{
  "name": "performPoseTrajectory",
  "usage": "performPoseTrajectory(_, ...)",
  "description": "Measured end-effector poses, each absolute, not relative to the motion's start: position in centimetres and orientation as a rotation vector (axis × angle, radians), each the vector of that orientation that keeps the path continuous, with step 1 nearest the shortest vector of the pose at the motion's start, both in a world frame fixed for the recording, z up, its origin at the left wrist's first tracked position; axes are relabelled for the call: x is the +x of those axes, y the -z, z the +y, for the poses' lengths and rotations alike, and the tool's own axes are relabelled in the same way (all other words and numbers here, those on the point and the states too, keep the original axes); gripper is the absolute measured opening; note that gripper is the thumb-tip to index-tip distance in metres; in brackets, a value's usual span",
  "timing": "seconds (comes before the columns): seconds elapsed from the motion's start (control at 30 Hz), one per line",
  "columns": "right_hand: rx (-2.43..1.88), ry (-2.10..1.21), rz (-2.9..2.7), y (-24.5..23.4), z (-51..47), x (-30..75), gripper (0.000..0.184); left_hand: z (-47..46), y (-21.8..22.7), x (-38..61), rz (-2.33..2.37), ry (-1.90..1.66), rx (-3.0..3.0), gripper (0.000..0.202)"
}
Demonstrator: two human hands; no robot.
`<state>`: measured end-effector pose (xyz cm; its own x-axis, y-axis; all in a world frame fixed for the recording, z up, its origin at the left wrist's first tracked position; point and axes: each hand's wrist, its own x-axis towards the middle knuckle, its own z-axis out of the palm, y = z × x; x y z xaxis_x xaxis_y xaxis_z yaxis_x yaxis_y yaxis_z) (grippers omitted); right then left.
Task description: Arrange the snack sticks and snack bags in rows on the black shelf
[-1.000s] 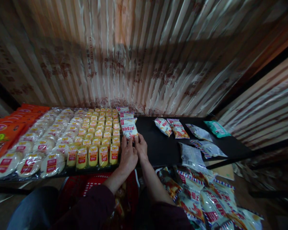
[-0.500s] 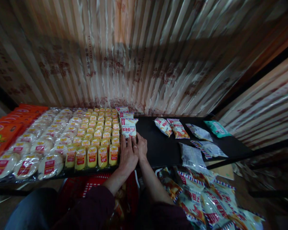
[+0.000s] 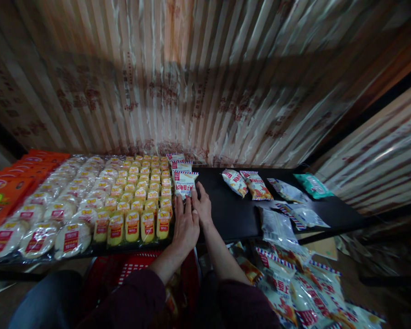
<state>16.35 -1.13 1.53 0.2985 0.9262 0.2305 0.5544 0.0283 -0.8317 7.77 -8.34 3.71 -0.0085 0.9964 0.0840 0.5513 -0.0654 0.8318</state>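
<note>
A white snack bag (image 3: 185,183) with red print and a striped edge lies on the black shelf (image 3: 222,205), at the front of a short row of similar bags. My left hand (image 3: 186,225) is at its near end, palm down with fingers stretched forward, the fingertips touching the bag. Close against it, my right hand (image 3: 202,208) rests by the bag's right near corner, its fingers apart and partly extended. Just left of the row stand several rows of yellow wrapped cakes (image 3: 132,224).
Round white wrapped cakes (image 3: 71,237) and orange packs (image 3: 12,187) fill the shelf's left side. Loose snack bags (image 3: 256,185) and a teal pack (image 3: 313,185) lie to the right. Below are a red basket (image 3: 133,265) and piled bags (image 3: 304,292). A plastic-covered wall (image 3: 192,91) stands behind.
The right hand's fingers have spread and reached forward along the bag's right side. My left hand stays at the near end, and the view has shifted slightly.
</note>
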Motion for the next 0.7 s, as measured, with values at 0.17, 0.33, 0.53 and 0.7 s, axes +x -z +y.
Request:
performPoseTrajectory(0.17, -1.628, -0.527, -1.384, -1.88, -0.72, 16.11, 0.058, -8.35, -3.81, 7.73, 1.616, -0.934, 1.680, 0.055)
performPoseTrajectory(0.33, -1.632, -0.585, -1.325, -1.61, -0.43, 15.97, 0.060, -8.41, -3.65, 7.58, 1.582, -0.983, 1.635, 0.055)
performPoseTrajectory(0.53, -1.555, -0.714, -1.330, -1.75, -0.08, 15.81, 0.061, -8.34, -3.50, 7.72, 1.584, -0.987, 1.625, 0.056)
performPoseTrajectory(0.7, -1.556, -0.738, -1.343, -1.96, -0.10, 15.68, 0.062, -8.22, -3.86, 7.73, 1.612, -0.925, 1.623, 0.058)
